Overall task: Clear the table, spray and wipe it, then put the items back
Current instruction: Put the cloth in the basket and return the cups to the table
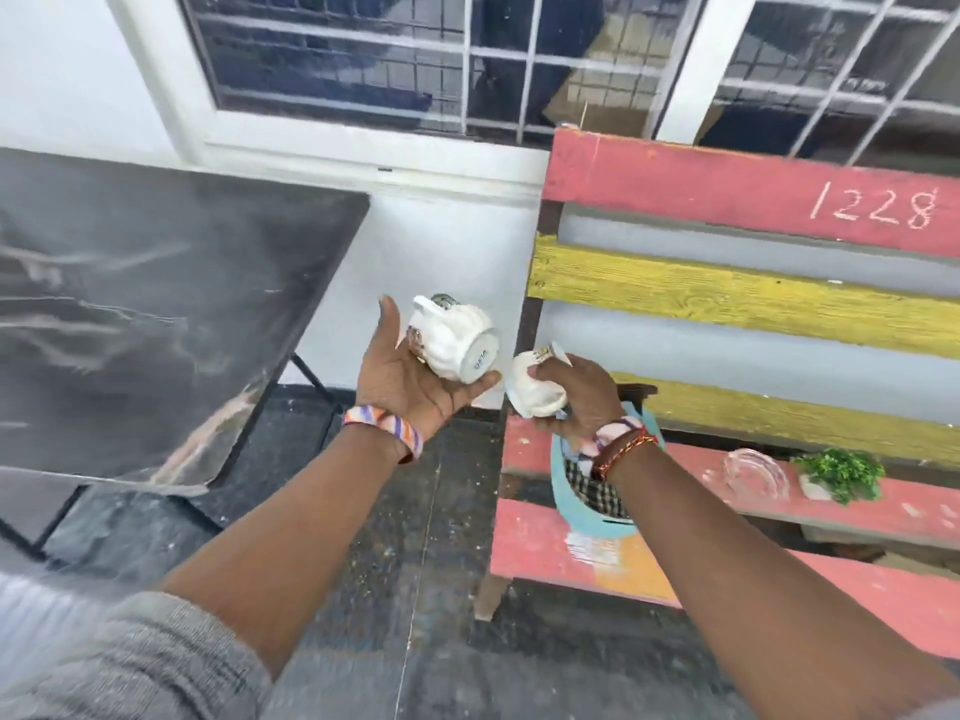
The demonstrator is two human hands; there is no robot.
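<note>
The left hand (415,376) is cradling a white ribbed ceramic pot (453,341) at the centre of the frame, palm up, fingers loosely curved under it, its stamped base tilted toward the camera. Just to the right, the right hand (576,397) is curling its fingers round a second white ceramic piece (530,391), nearly touching the first; motion blur makes it hard to tell whether this is a matching pot or a lid.

The dark glossy desk (156,314) is filling the left of the frame and carrying nothing in the part that shows, so these pieces are probably either the last things coming off it or the first going back. Either way, the left grip is shallow: closing the thumb over the pot before moving would keep it from rolling off the palm, and keeping the two pieces apart would spare them a chip.

For room, the desk's right corner is sitting near the left forearm, with a floor gap between desk and painted slat bench (737,283). On the bench seat at the right, a blue basket (563,491) with checked cloth is lying under the right wrist, then a clear glass dish (756,472) and a small green plant (841,472); the seat's lower left part is offering free space.
</note>
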